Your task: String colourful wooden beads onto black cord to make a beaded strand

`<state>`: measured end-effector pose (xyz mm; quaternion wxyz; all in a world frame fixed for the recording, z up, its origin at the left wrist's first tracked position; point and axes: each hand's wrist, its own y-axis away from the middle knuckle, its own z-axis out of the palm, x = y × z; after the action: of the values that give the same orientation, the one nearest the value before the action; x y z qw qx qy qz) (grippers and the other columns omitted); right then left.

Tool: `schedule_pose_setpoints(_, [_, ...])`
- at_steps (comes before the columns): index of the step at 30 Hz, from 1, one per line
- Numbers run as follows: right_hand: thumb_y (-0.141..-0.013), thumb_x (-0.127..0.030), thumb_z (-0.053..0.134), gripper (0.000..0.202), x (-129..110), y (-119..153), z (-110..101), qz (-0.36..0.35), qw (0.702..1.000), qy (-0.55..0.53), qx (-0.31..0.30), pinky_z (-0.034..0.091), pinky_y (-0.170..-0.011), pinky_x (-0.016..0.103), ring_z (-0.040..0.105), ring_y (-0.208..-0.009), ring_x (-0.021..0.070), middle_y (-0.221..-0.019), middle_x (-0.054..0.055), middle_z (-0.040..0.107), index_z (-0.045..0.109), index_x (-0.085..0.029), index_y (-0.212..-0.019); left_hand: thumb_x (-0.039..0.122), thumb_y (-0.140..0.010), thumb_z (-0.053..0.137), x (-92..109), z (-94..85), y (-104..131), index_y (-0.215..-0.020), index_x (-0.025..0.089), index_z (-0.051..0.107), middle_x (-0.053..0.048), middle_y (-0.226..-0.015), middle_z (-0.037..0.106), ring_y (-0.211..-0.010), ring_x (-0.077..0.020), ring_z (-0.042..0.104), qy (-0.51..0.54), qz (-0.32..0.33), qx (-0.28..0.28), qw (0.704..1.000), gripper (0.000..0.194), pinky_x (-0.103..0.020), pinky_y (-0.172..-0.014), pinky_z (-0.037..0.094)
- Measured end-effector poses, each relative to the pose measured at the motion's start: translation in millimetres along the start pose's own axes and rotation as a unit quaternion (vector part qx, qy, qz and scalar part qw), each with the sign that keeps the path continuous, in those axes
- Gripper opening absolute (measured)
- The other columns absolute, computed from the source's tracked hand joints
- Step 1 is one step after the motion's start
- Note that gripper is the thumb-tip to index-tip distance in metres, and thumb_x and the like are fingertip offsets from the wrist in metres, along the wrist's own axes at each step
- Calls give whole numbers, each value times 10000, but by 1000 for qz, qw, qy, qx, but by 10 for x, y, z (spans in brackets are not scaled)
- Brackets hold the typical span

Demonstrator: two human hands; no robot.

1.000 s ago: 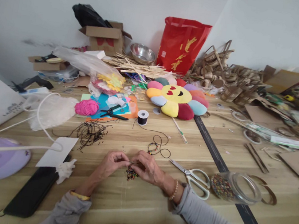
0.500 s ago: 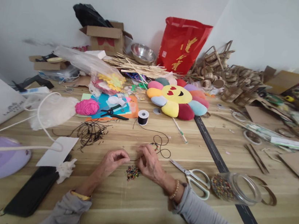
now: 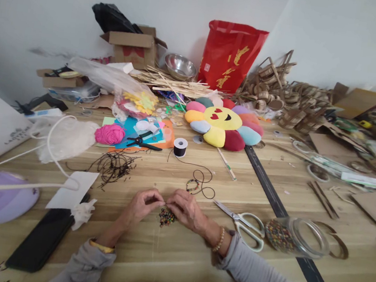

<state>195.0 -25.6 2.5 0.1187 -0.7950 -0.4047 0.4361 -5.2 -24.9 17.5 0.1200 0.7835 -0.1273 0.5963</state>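
My left hand point(image 3: 145, 204) is closed in a pinch on a thin black cord, now mostly hidden by my fingers. Its fingertips meet those of my right hand point(image 3: 186, 210), also pinched; what the right fingers hold is too small to make out. Just below them lies a small pile of multicoloured beads point(image 3: 166, 218), partly covered by my right hand. Beyond the right hand a beaded ring point(image 3: 192, 186) rests on the table beside looping black cord point(image 3: 211, 177), which runs from a white-ended spool point(image 3: 180, 147).
Scissors point(image 3: 244, 225) and a clear jar of beads point(image 3: 281, 234) lie to the right. Black cord scraps point(image 3: 115, 168), pliers point(image 3: 144, 143) and pink yarn point(image 3: 110, 134) are at left. A flower cushion point(image 3: 223, 123) sits behind; a black phone-like case point(image 3: 41, 239) is near left.
My right hand has moved slightly left and down, its fingertips now meeting the left ones. The short cord between them is hidden, and the beaded ring is more exposed.
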Motion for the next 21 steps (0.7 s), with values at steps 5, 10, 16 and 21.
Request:
schedule_pose_setpoints(5, [-961,-209,472,142,7,11,10,9,1000,15,-10,478,-693,280,551,-741,159,-806,58,598,586,-169,-886,269,-732,647,31,-16,11,-649,148,671,-26,-660,642,-661,-160,570,-51,23,-7,998,148,-254,-648,438])
schedule_pose_setpoints(10, [-958,-195,466,132,12,11,25,15,1000,11,-15,468,-678,279,543,-735,164,-806,56,587,570,-176,-878,245,-770,633,42,-39,11,-657,158,678,-31,-667,659,-658,-164,589,-95,67,-9,993,149,-259,-648,447])
schedule_pose_setpoints(16, [-945,-167,441,116,28,6,11,30,999,9,26,443,-652,279,518,-727,168,-782,46,556,523,-185,-864,195,-782,643,-33,-55,25,-707,164,701,-48,-723,677,-713,-178,623,-150,95,-47,983,99,-264,-683,474])
schedule_pose_setpoints(21, [-939,-164,443,118,26,1,10,31,999,5,37,433,-639,273,505,-714,161,-766,38,552,512,-189,-847,180,-810,638,-64,-39,52,-765,185,733,-55,-793,676,-772,-182,632,-198,110,-82,971,105,-269,-725,480])
